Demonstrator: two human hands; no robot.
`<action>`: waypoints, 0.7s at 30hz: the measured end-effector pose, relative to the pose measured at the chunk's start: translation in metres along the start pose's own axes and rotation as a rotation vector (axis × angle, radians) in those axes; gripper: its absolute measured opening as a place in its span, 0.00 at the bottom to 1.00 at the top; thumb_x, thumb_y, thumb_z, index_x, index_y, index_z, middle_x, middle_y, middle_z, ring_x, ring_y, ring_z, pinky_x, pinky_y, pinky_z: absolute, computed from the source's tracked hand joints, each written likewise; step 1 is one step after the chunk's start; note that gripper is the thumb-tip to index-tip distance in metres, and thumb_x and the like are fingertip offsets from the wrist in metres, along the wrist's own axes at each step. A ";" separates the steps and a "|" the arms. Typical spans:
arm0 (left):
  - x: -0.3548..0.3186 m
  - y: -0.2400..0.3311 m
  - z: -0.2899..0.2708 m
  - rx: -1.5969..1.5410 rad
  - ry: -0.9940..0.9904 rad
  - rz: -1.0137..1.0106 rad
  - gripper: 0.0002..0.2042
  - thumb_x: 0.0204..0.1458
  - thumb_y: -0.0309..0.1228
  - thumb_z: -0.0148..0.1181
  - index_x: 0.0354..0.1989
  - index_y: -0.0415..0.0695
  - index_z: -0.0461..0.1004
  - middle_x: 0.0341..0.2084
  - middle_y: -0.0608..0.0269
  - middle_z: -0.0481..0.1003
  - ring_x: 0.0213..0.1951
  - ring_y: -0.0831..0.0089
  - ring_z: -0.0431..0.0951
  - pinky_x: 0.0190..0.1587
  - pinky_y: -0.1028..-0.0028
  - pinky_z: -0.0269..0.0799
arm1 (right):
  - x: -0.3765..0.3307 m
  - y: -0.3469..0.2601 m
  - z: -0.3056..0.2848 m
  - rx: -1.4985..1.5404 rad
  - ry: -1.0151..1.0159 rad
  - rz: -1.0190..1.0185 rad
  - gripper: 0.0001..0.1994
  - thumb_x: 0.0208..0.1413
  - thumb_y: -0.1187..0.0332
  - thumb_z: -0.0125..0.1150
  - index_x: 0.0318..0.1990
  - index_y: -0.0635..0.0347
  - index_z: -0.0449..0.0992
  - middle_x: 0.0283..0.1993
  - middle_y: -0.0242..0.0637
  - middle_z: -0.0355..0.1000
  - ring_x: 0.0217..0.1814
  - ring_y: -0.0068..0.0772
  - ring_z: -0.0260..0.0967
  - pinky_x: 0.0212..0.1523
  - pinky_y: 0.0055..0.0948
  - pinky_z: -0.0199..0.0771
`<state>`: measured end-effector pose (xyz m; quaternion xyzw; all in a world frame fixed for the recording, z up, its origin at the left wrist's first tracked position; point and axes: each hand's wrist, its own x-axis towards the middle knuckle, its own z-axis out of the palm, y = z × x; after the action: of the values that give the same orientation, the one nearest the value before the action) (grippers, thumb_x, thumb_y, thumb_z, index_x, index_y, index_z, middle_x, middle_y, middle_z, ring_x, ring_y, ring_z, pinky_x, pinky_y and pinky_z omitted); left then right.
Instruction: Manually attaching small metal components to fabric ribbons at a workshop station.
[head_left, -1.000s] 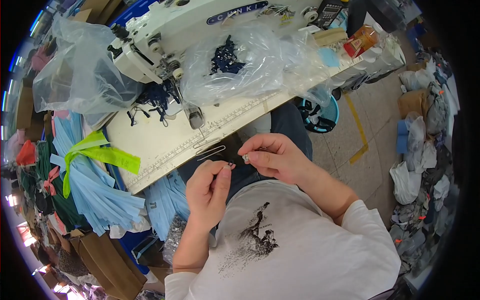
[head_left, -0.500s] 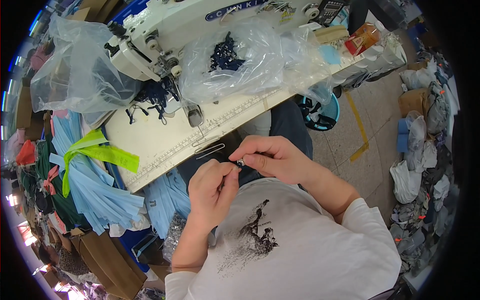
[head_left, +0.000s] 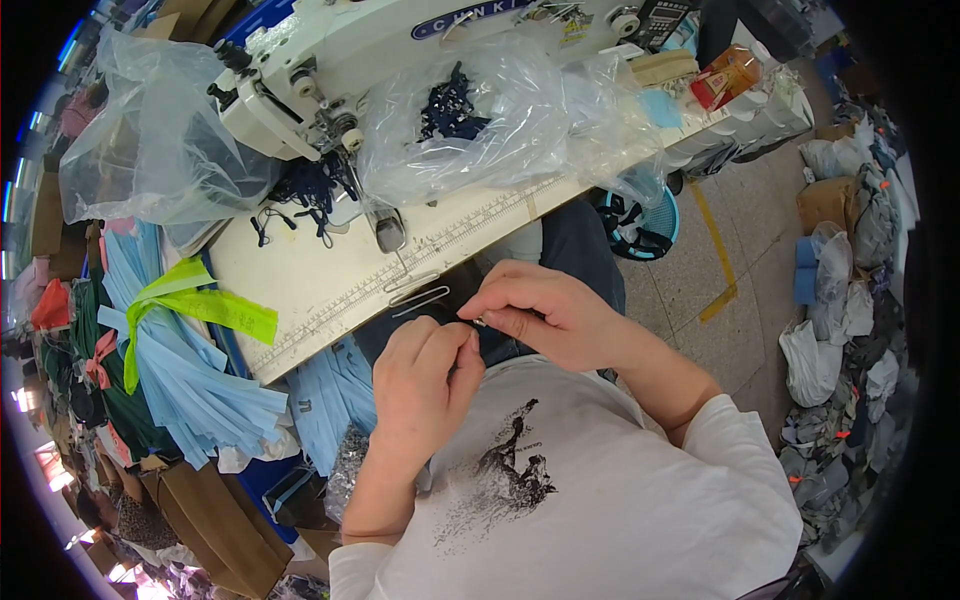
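Note:
My right hand (head_left: 548,316) is closed in a pinch in front of my body, just off the sewing table's front edge. A tiny shiny metal piece (head_left: 480,321) shows at its fingertips, too small to make out its kind. Close beside it, my left hand (head_left: 422,385) has its fingers curled and the thumb pressed against the forefinger. What it holds, if anything, is hidden. A bent wire guide (head_left: 420,296) sticks out from the table edge just beyond the hands.
A white sewing machine (head_left: 290,115) stands on the table (head_left: 300,300). Dark blue cord loops (head_left: 310,190) lie under its head, and more fill a clear plastic bag (head_left: 540,130). Light blue fabric strips (head_left: 190,360) hang at the left. A blue-rimmed basket (head_left: 660,225) stands right.
My left hand has shifted slightly left, its fingertips rising and drawing a little away from the right hand. The metal piece at my right fingertips shows less.

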<state>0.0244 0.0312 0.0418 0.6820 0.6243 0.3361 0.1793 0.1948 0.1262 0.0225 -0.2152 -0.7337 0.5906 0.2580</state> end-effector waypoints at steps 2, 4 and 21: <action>0.000 0.001 0.000 -0.013 -0.008 -0.010 0.05 0.44 0.22 0.61 0.29 0.40 0.73 0.20 0.58 0.66 0.24 0.59 0.70 0.27 0.66 0.65 | 0.000 0.001 0.000 -0.003 0.001 -0.001 0.09 0.58 0.78 0.56 0.45 0.63 0.76 0.40 0.36 0.70 0.40 0.29 0.69 0.40 0.24 0.68; -0.001 0.002 0.000 -0.051 -0.011 -0.064 0.04 0.44 0.22 0.61 0.29 0.40 0.73 0.20 0.58 0.66 0.24 0.59 0.70 0.27 0.66 0.65 | -0.001 0.001 0.000 -0.015 0.010 -0.001 0.09 0.57 0.78 0.56 0.45 0.63 0.76 0.40 0.36 0.70 0.40 0.30 0.69 0.40 0.24 0.69; -0.001 -0.002 0.001 -0.043 -0.038 -0.050 0.04 0.51 0.23 0.59 0.34 0.39 0.73 0.22 0.56 0.67 0.25 0.57 0.69 0.28 0.65 0.64 | 0.000 0.002 0.001 0.127 0.017 0.175 0.08 0.56 0.76 0.59 0.43 0.63 0.76 0.36 0.34 0.72 0.37 0.24 0.69 0.38 0.22 0.68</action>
<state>0.0237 0.0306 0.0400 0.6684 0.6303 0.3320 0.2141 0.1945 0.1255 0.0207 -0.2666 -0.6710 0.6544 0.2246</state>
